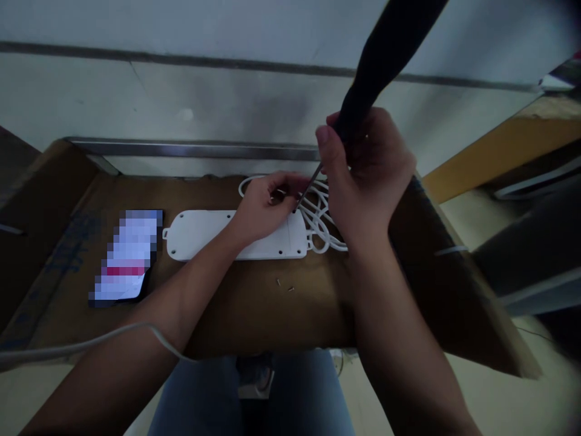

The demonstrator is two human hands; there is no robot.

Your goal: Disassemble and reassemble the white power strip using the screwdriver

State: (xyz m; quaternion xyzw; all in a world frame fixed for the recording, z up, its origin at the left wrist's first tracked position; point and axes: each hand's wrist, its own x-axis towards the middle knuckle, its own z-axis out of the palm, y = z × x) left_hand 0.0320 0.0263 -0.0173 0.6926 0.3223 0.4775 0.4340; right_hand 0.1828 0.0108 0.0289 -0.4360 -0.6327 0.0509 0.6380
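A white power strip (204, 227) lies face down on brown cardboard, dark screw holes along its edges. My right hand (370, 172) is closed around the black handle of a screwdriver (385, 54), which slants up out of the picture. Its thin metal shaft reaches down to the strip's far right corner hole. Over the strip's right half rests my left hand (267, 206), thumb and fingers curled together beside the shaft's tip. Whatever is between those fingers is hidden. Two small screws (284, 284) lie on the cardboard in front of the strip.
A coiled white cable (320, 227) lies at the strip's right end. To the left is a phone (127, 257) with a lit, blurred screen. Cardboard side walls (458, 303) rise left and right. A thin pale cord (91, 345) crosses near my left forearm.
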